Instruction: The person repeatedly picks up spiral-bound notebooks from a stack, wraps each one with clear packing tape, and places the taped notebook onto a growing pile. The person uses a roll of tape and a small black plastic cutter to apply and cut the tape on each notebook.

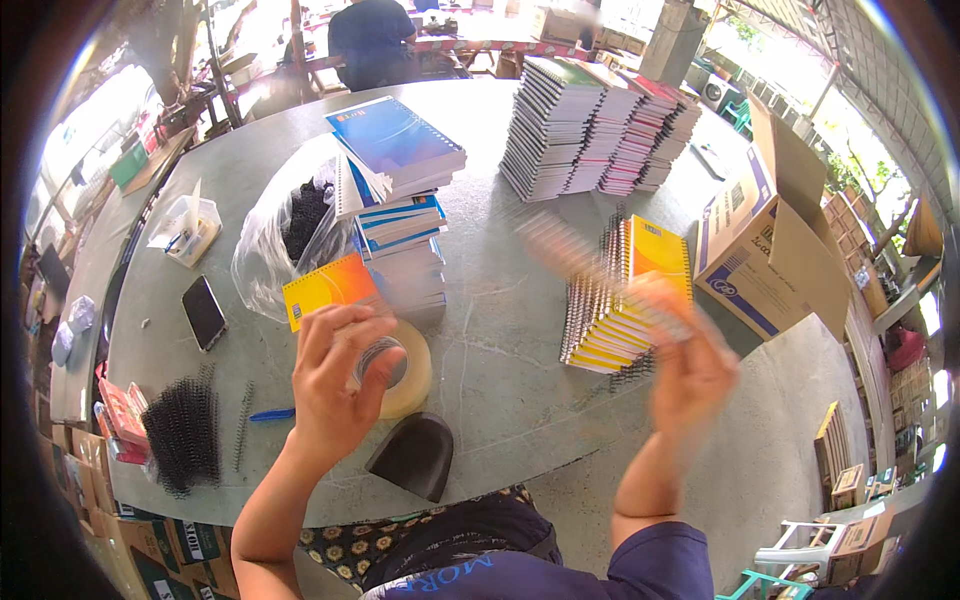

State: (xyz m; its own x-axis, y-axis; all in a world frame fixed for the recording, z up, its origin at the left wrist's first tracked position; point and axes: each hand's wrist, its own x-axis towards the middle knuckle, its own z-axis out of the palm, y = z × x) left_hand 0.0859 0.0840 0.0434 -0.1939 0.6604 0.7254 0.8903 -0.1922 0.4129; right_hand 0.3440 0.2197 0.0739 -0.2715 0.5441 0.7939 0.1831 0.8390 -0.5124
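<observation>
My left hand, low and left of centre in the frame, is curled around a tape roll, fingers over its top edge and thumb through the core, lifted just above the table. My right hand, right of centre, is smeared by motion; it seems closed on the end of a pale strip that runs up and left from it, probably tape pulled from the roll, but I cannot tell whether I pinch it or merely drag it. The risk I see is that the strip, stretched in the air, could twist and stick to itself, or swing down onto the yellow notebooks stacked just beneath it and grab a cover. If my hold on the roll is loose it could drop onto the black holder below, or roll toward the blue pen. The tall, uneven blue stack just above my left hand leans a little, and a bump from my elbow might tip it into the plastic bag. The strip's join to the roll is blurred, my right fingers are unreadable, the box at the right shows no contents, and the person at the top edge is cut off.
</observation>
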